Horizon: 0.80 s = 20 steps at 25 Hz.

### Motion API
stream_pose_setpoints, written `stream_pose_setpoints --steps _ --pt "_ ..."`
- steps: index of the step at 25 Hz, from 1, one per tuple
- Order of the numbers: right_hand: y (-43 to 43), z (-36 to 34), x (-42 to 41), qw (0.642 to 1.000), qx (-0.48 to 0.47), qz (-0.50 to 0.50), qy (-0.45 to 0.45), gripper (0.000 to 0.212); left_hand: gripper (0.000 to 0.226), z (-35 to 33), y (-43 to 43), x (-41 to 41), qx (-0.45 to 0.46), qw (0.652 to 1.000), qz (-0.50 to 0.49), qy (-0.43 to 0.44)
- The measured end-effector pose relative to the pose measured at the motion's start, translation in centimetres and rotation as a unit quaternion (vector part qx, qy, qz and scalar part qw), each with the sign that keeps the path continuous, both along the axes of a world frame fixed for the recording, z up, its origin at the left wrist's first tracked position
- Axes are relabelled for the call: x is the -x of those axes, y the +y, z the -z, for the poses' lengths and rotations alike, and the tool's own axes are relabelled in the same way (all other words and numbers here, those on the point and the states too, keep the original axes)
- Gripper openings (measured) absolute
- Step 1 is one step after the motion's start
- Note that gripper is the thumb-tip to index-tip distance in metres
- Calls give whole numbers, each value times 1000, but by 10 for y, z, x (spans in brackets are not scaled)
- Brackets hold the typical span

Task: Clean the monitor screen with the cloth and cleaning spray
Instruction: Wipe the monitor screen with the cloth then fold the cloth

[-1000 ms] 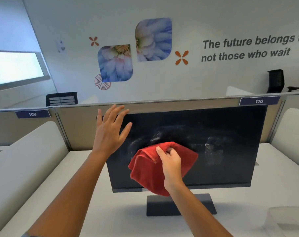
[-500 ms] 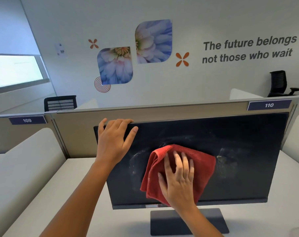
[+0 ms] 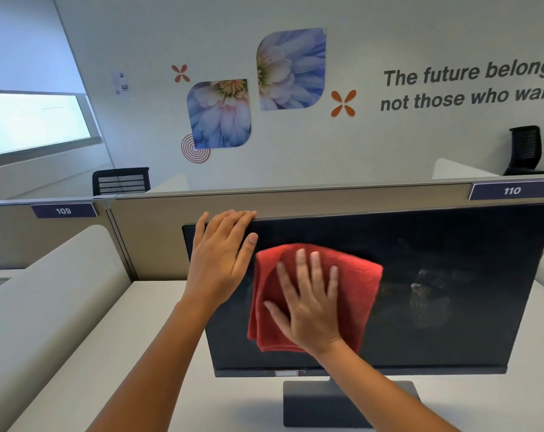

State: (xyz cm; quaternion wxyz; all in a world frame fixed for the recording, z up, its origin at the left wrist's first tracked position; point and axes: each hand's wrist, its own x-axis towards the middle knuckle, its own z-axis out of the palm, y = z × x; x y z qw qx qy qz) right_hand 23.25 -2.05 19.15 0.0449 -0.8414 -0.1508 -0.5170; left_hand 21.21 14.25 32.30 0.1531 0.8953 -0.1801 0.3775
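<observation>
Two hands share the work. Your left hand (image 3: 216, 260) hooks its fingers (image 3: 230, 217) over the top edge of the wide black flat-panel monitor (image 3: 436, 244), near its left corner, so the screen does not rock back under pressure. Your right hand (image 3: 308, 310) lies flat with fingers spread wide, pinning the folded red microfibre cloth (image 3: 355, 282) against the left-centre of the glass; an open palm spreads the push evenly. A cloudy smear (image 3: 426, 294), perhaps spray residue, sits to the right, unwiped. The monitor stands on the pale surface (image 3: 158, 310); no spray bottle is in view.
</observation>
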Motion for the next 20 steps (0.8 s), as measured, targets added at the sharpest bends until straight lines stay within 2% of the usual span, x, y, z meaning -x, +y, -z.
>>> stream_pose_setpoints --steps 3,6,8,9,12,15,17,20 --pt "11 28 0 981 187 -52 7 70 48 -4 1 1 -2 1000 0 3" --pt "9 56 4 934 343 -91 39 68 48 -8 2 3 -5 1000 -7 12" --pt "6 65 7 899 423 -106 44 66 45 -9 2 4 10 1000 -3 22" --pt "7 63 9 893 434 -113 46 65 44 -10 2 5 16 1000 -1 26" --pt "15 27 2 923 360 -134 27 64 43 -12 0 7 25 999 5 26" --pt "24 -30 -12 964 214 -157 -7 64 42 -16 -1 6 47 998 16 37" --pt "24 -57 -18 979 141 -142 -31 62 42 -18 0 5 54 997 21 47" --pt "25 -53 -16 985 123 -115 -36 63 43 -18 0 6 56 997 21 50"
